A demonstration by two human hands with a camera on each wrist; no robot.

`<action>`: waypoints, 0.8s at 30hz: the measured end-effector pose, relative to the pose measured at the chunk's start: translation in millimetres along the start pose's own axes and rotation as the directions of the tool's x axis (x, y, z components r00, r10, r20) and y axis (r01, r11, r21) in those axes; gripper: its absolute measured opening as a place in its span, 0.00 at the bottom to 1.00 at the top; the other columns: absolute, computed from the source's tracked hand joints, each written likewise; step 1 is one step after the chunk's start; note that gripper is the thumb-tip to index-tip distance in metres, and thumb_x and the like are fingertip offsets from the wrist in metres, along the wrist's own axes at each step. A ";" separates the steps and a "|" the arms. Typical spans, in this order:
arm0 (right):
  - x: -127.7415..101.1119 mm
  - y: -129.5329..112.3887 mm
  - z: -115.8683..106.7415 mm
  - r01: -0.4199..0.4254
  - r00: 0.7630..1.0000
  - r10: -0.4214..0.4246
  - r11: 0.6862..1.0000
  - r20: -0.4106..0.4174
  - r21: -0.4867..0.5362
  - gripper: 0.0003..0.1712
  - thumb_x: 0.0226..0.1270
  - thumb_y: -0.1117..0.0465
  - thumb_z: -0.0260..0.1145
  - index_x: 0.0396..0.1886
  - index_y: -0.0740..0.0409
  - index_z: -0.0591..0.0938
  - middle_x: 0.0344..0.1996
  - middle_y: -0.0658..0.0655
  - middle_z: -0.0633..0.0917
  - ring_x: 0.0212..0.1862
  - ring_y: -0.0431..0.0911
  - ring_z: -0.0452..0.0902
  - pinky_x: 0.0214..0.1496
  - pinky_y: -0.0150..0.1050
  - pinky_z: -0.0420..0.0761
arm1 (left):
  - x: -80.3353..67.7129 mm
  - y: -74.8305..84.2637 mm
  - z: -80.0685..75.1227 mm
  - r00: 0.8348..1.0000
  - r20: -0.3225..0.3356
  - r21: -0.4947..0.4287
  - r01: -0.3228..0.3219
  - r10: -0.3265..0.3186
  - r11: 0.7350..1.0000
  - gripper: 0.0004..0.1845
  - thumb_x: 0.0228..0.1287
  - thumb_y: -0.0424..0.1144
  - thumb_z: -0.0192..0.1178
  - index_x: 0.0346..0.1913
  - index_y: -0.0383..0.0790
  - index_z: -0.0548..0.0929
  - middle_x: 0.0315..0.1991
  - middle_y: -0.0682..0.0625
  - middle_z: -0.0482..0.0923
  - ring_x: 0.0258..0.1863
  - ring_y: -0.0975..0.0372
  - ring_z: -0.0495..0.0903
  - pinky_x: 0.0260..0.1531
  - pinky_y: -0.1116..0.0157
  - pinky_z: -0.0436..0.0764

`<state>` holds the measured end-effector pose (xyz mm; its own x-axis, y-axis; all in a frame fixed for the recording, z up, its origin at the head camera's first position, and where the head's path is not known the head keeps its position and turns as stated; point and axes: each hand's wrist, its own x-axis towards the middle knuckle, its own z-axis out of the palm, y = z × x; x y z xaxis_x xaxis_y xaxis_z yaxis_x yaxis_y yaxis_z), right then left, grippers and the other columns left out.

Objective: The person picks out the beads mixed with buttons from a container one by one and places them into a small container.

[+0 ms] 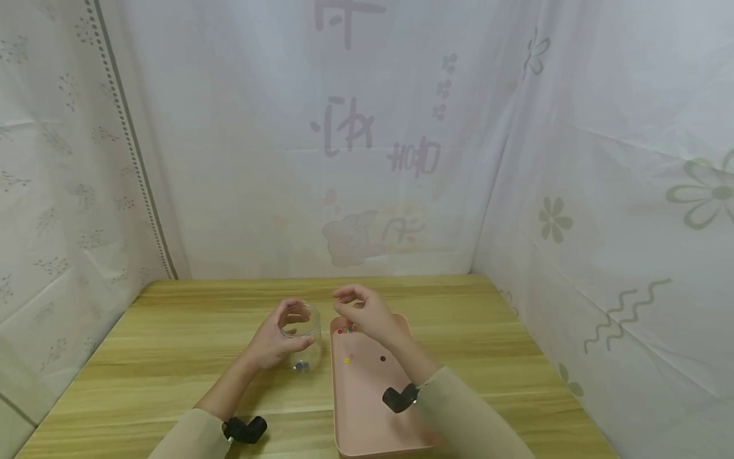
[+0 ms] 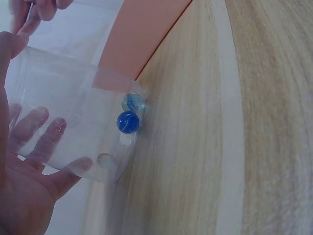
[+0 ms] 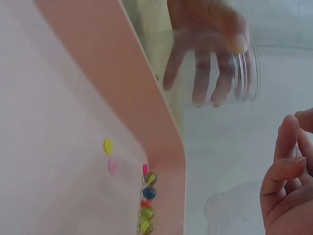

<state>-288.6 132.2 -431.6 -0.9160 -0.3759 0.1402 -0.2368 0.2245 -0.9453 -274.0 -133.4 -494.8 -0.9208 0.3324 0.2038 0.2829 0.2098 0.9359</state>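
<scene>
Left hand (image 1: 274, 344) wrapped round a clear jar (image 1: 301, 331), fingers curled about its far side and seen through the wall in the left wrist view. Jar (image 2: 73, 117) standing on the wooden table (image 1: 172, 344) just left of the pink tray (image 1: 367, 408), close beside its rim. Inside the jar, marbles at the bottom: a blue one (image 2: 127, 122), a paler blue-streaked one (image 2: 133, 103) touching it, and a pale one (image 2: 103, 159) hard to make out. Right hand (image 1: 367, 312) raised over the tray's far end, near the jar mouth, fingertips drawn together; whether anything is pinched between them cannot be told, since they hide the spot in the head view and the right wrist view cuts off all but bent fingers (image 3: 286, 147). In the tray, a row of marbles (image 3: 146, 200) bunched against the far corner, colours blurred; a yellow one (image 3: 108, 146) and a pink one (image 3: 112, 166) lying apart from the row. Dark marble (image 1: 382, 358) alone mid-tray. Both forearms in beige sleeves, each with a black wrist mount (image 1: 399, 398).
</scene>
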 end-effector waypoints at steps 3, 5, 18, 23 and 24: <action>-0.6 5.9 -6.3 -0.003 1.000 0.003 1.000 -0.019 -0.005 0.16 0.80 0.58 0.71 0.63 0.53 0.86 0.55 0.59 0.86 0.35 0.64 0.83 0.33 0.35 0.81 | -0.5 0.5 0.4 1.000 -0.007 0.000 0.008 -0.008 1.000 0.42 0.67 0.38 0.78 0.77 0.37 0.66 0.70 0.35 0.78 0.71 0.41 0.78 0.70 0.35 0.77; -0.9 10.8 -10.8 -0.019 0.999 0.019 1.000 -0.033 -0.014 0.16 0.80 0.57 0.71 0.63 0.51 0.86 0.54 0.58 0.86 0.35 0.62 0.83 0.31 0.34 0.79 | -1.0 0.4 0.2 1.000 -0.004 0.002 0.006 -0.006 1.000 0.42 0.67 0.38 0.78 0.77 0.37 0.65 0.70 0.35 0.77 0.71 0.40 0.78 0.71 0.34 0.76; -3.8 36.8 -33.3 -0.080 0.990 0.067 0.991 -0.121 -0.107 0.14 0.80 0.61 0.70 0.61 0.54 0.87 0.46 0.56 0.87 0.35 0.64 0.84 0.34 0.53 0.88 | 0.5 -3.5 1.1 1.000 0.005 -0.008 0.008 -0.008 1.000 0.42 0.66 0.38 0.78 0.77 0.40 0.65 0.70 0.35 0.76 0.72 0.34 0.76 0.72 0.32 0.74; -6.0 46.5 -38.0 -0.144 0.983 0.120 0.974 -0.139 -0.172 0.15 0.81 0.61 0.68 0.61 0.62 0.86 0.45 0.59 0.87 0.37 0.65 0.89 0.40 0.58 0.90 | 0.2 -3.2 1.5 1.000 0.005 -0.013 0.001 -0.001 1.000 0.42 0.65 0.37 0.78 0.77 0.39 0.65 0.70 0.35 0.77 0.72 0.34 0.76 0.72 0.32 0.74; -6.4 47.9 -38.7 -0.161 0.981 0.136 0.969 -0.137 -0.189 0.16 0.81 0.61 0.68 0.61 0.63 0.86 0.45 0.59 0.88 0.36 0.62 0.89 0.40 0.56 0.90 | -0.1 -3.0 1.6 1.000 0.004 -0.014 0.002 -0.002 1.000 0.42 0.66 0.37 0.78 0.77 0.39 0.65 0.70 0.34 0.77 0.72 0.34 0.76 0.72 0.32 0.73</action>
<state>-306.6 180.2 -466.4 -0.9753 -0.2151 0.0495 -0.1436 0.4480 -0.8824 -274.4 -132.6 -498.1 -0.9202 0.3361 0.2009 0.2774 0.1975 0.9402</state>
